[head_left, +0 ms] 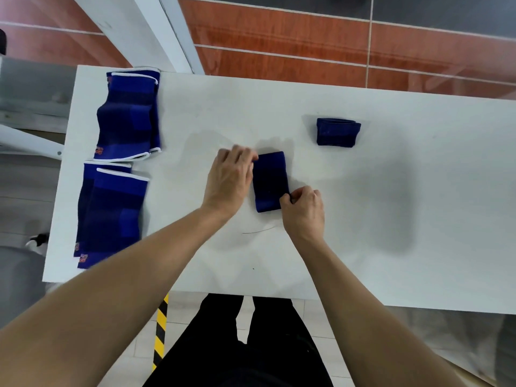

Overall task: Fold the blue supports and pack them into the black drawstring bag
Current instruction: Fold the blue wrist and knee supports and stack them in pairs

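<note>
Head view: white table (363, 247) w/ a folded blue support (270, 182) at centre. Left hand (229, 180) lies flat against its left edge, fingers loosely curled, gripping nothing. Right hand (304, 210) pinches its lower right corner btwn thumb & fingers. A second folded support (337, 131) sits apart, upper right. Two overlapping pairs of unfolded supports on left side: far pair (128, 115), near pair (111, 213)
</note>
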A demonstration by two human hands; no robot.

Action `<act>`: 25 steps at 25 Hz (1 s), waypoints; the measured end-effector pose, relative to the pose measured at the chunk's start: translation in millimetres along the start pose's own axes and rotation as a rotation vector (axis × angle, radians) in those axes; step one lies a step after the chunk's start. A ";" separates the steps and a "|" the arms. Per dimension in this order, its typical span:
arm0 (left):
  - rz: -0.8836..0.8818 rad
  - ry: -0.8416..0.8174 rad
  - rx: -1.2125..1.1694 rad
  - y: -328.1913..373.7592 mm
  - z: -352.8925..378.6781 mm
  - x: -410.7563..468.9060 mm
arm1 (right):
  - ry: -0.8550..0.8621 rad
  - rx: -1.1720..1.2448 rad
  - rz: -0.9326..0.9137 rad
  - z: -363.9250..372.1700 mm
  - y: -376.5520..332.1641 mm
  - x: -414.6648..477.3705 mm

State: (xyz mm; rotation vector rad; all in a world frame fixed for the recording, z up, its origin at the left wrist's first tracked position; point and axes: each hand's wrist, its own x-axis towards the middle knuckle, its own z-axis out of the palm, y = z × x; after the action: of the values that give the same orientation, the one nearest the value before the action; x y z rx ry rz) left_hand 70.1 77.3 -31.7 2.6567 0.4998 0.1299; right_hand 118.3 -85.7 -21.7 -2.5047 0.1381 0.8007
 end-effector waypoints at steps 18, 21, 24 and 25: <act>0.118 -0.080 0.031 5.8 12.8 -84.8 | 0.042 0.065 -0.483 -2.0 40.6 -19.5; 0.132 -0.100 0.032 5.1 10.2 -84.5 | 0.040 -0.160 -0.689 0.2 51.0 -16.2; 0.139 -0.131 0.036 2.6 8.0 -85.9 | 0.018 -0.136 -0.692 2.0 50.2 -11.0; 0.144 -0.150 0.035 2.8 7.1 -86.5 | 0.012 -0.119 -0.683 2.3 49.6 -9.0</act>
State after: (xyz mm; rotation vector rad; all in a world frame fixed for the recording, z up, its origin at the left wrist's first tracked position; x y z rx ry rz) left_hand -8.2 40.4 -38.0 2.7097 0.2647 -0.0350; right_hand 97.8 -128.1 -39.7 -2.4101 -0.7402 0.5099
